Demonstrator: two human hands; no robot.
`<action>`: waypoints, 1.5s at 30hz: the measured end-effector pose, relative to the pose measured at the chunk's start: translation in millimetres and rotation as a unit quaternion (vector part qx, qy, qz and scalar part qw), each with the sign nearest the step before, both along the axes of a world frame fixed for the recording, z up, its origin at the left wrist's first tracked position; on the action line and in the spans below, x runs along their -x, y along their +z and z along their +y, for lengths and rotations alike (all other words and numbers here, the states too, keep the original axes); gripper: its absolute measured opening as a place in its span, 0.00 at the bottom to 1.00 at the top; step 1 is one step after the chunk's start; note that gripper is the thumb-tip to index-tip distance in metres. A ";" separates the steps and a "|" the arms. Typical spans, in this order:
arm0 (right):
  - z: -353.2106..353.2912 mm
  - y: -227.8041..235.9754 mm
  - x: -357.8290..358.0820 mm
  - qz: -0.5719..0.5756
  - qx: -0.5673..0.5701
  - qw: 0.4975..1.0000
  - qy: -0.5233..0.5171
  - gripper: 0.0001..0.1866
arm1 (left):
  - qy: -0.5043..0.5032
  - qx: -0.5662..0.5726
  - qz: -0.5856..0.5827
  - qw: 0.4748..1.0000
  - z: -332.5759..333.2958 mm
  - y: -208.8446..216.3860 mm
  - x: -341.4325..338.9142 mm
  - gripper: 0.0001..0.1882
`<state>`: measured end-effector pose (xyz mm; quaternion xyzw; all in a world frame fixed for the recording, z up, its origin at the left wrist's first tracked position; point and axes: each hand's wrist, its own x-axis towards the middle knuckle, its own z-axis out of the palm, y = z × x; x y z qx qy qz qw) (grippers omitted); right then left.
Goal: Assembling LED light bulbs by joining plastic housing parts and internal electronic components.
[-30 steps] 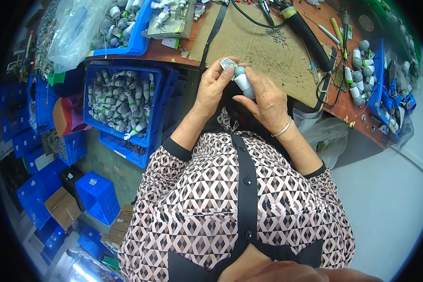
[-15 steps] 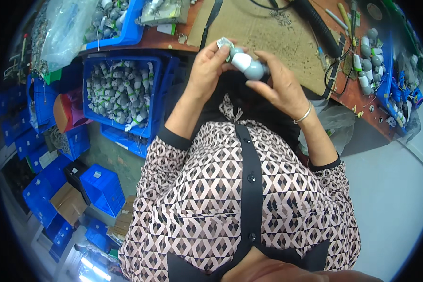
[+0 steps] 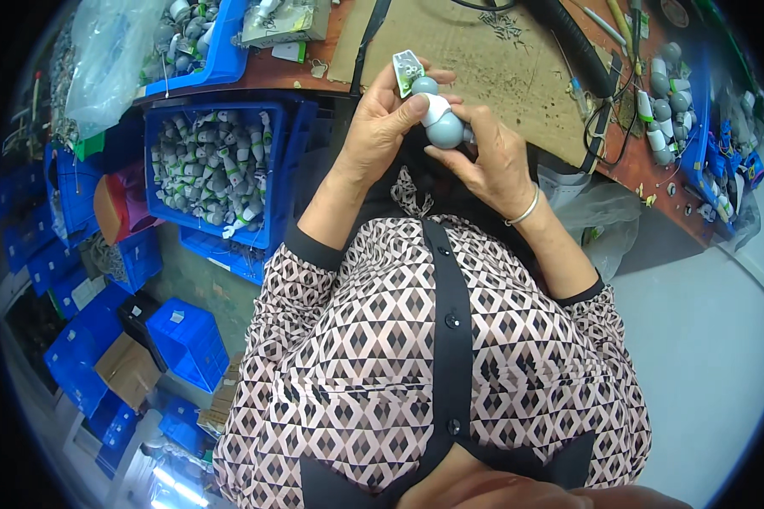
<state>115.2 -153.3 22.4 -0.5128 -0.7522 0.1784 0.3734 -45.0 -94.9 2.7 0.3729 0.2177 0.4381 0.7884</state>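
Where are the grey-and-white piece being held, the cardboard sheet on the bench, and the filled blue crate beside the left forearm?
Grey-and-white piece [image 3: 444, 131]: head view, on its larger grey ball.
Cardboard sheet [image 3: 484, 64]: head view, on its bare surface.
Blue crate [image 3: 278, 170]: head view, on its right wall.

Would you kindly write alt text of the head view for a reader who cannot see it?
A person's left hand and right hand hold a rounded grey-and-white part at the edge of a workbench partly covered with cardboard. On the left, a blue bin holds similar parts; more pieces lie on the right.
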 end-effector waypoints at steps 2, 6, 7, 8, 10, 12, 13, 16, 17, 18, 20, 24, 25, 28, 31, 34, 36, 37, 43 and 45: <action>-5.8 -0.2 5.9 0.138 0.144 0.979 -0.032 0.22 | 0.016 0.005 0.074 0.997 0.2 6.2 -2.3 0.27; -16.8 -20.1 6.3 0.574 0.334 0.747 0.036 0.25 | -0.027 -0.045 0.121 0.991 9.1 24.4 -1.1 0.41; -17.3 -19.0 6.3 0.570 0.333 0.750 0.037 0.25 | -0.025 -0.046 0.117 0.992 8.8 23.4 1.8 0.41; -17.8 -17.7 5.6 0.602 0.358 0.713 0.033 0.26 | -0.037 -0.034 0.129 0.990 8.2 20.8 4.8 0.41; -18.0 -18.4 4.1 0.625 0.391 0.675 0.037 0.27 | -0.047 -0.023 0.141 0.989 5.0 20.0 8.3 0.41; -18.8 -20.1 4.2 0.622 0.390 0.677 0.041 0.27 | -0.034 -0.024 0.174 0.984 1.3 20.4 8.8 0.41; -19.0 -21.6 4.1 0.621 0.390 0.678 0.043 0.26 | -0.035 -0.025 0.172 0.984 1.6 19.6 8.2 0.41; -20.2 -25.9 1.9 0.594 0.386 0.704 0.051 0.25 | -0.048 -0.035 0.161 0.985 2.1 20.3 7.7 0.40; -20.3 -26.8 1.4 0.594 0.385 0.704 0.051 0.25 | -0.051 -0.037 0.164 0.984 2.3 20.7 7.6 0.41; -20.7 -27.8 0.9 0.588 0.389 0.708 0.047 0.25 | -0.054 -0.039 0.167 0.984 1.9 21.1 7.5 0.41; -20.9 -28.2 0.7 0.582 0.391 0.712 0.041 0.24 | -0.053 -0.036 0.165 0.984 1.1 21.3 7.7 0.41; -20.9 -28.8 0.5 0.579 0.395 0.713 0.035 0.25 | -0.051 -0.024 0.169 0.984 1.7 17.2 6.1 0.41; -20.6 -29.1 0.2 0.579 0.399 0.711 0.030 0.25 | -0.052 -0.024 0.170 0.984 1.9 15.9 6.1 0.41; -19.2 -30.4 0.9 0.600 0.407 0.688 0.038 0.24 | -0.043 -0.017 0.171 0.984 2.5 11.5 6.7 0.38; -19.0 -33.8 4.7 0.604 0.415 0.679 0.033 0.23 | -0.034 -0.008 0.167 0.985 5.3 10.1 9.0 0.38; -19.6 -39.8 12.0 0.592 0.393 0.703 0.020 0.21 | -0.051 -0.001 0.169 0.984 9.8 6.6 9.4 0.37; -16.0 -42.3 17.3 0.588 0.387 0.710 0.025 0.21 | -0.041 0.007 0.171 0.984 14.5 5.1 10.4 0.37; -13.4 -42.1 20.1 0.590 0.379 0.713 0.023 0.21 | -0.039 0.019 0.176 0.983 16.3 7.7 11.3 0.37; 10.8 -31.7 33.6 0.564 0.404 0.719 0.037 0.24 | 0.031 0.024 0.172 0.984 35.9 10.8 24.3 0.28; 14.5 -26.2 37.5 0.547 0.431 0.716 0.047 0.23 | 0.037 0.029 0.179 0.983 37.2 12.4 29.5 0.25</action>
